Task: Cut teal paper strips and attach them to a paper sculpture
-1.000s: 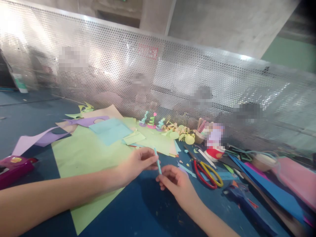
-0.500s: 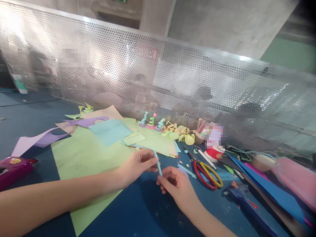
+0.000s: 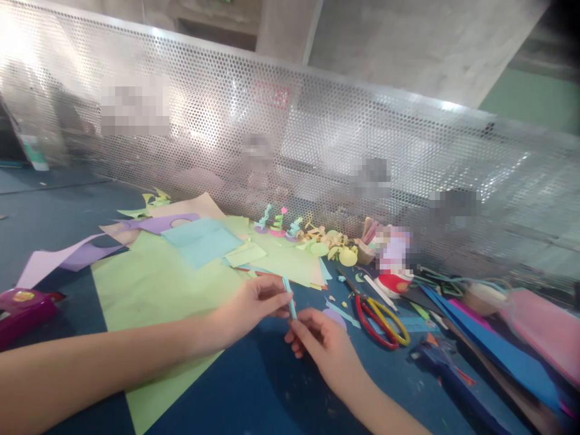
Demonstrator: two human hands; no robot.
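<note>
A narrow light-blue paper strip runs between my two hands above the dark blue table. My left hand pinches its upper part between thumb and fingers. Lower down, my right hand is closed with thumb and fingertips at the strip's bottom end. Under my left forearm lies a large light-green paper sheet, with a light-blue sheet on top of it. Just right of my right hand are scissors with red and yellow handles, beside paper scraps.
Small paper spirals stand along the perforated metal screen. A magenta tool lies at the left. To the right are a dark blue glue gun, a red-and-white cup, blue sheets and a pink case.
My right hand has shifted slightly up and left along the strip, so less of it shows between my hands. My left hand stays nearly still.
</note>
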